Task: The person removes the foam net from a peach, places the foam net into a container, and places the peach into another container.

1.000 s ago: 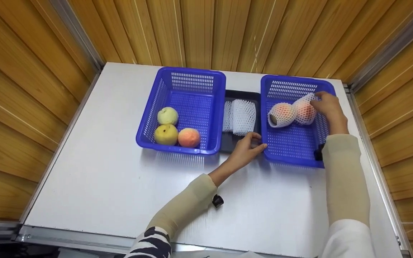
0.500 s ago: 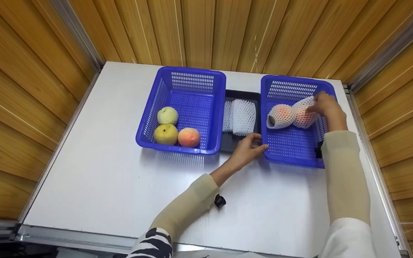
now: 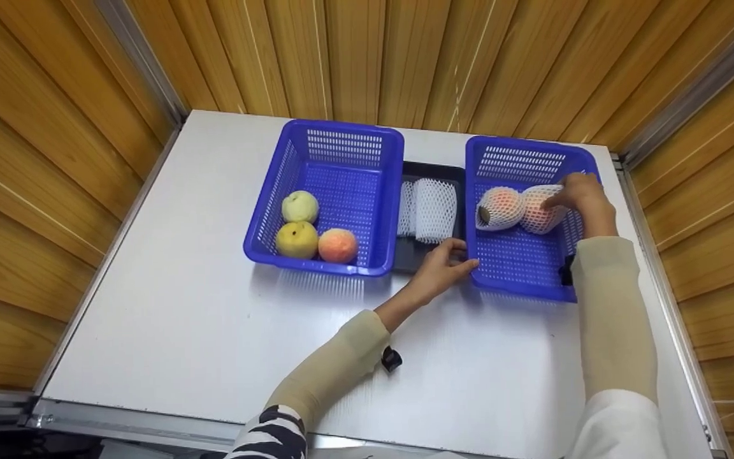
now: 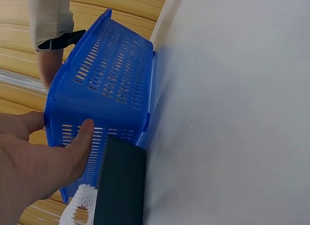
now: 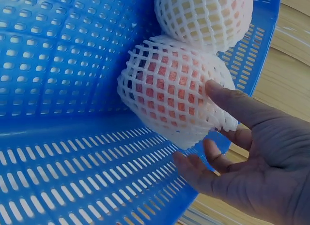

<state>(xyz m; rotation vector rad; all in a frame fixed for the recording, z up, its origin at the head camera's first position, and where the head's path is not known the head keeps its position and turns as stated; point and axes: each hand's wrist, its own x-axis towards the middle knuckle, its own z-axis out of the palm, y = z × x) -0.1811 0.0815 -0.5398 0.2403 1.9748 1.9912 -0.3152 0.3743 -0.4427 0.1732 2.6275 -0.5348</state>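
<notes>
In the head view, two peach-like fruits in white foam nets lie side by side in the right blue basket (image 3: 520, 264). Over the nearer-to-hand netted fruit (image 5: 169, 92), my right hand (image 5: 261, 152) lays its thumb on the net. The other right fingers are spread loosely beside the net's end. The second netted fruit (image 3: 501, 207) shows a dark patch at its left end. My left hand (image 3: 436, 271) touches the basket's near left corner, its thumb (image 4: 83, 140) against the outer wall in the left wrist view.
The left blue basket (image 3: 316, 260) holds a pale green fruit (image 3: 300, 207), a yellow fruit (image 3: 297, 240) and a peach-coloured fruit (image 3: 338, 246). Between the baskets, a black tray (image 3: 410, 255) carries white foam nets (image 3: 436, 210). Wooden walls (image 3: 354, 64) surround the white table (image 3: 169, 319).
My right hand has lowered slightly, and the netted fruit under it has settled nearer, its net end no longer pulled up. The left hand stays at the basket corner.
</notes>
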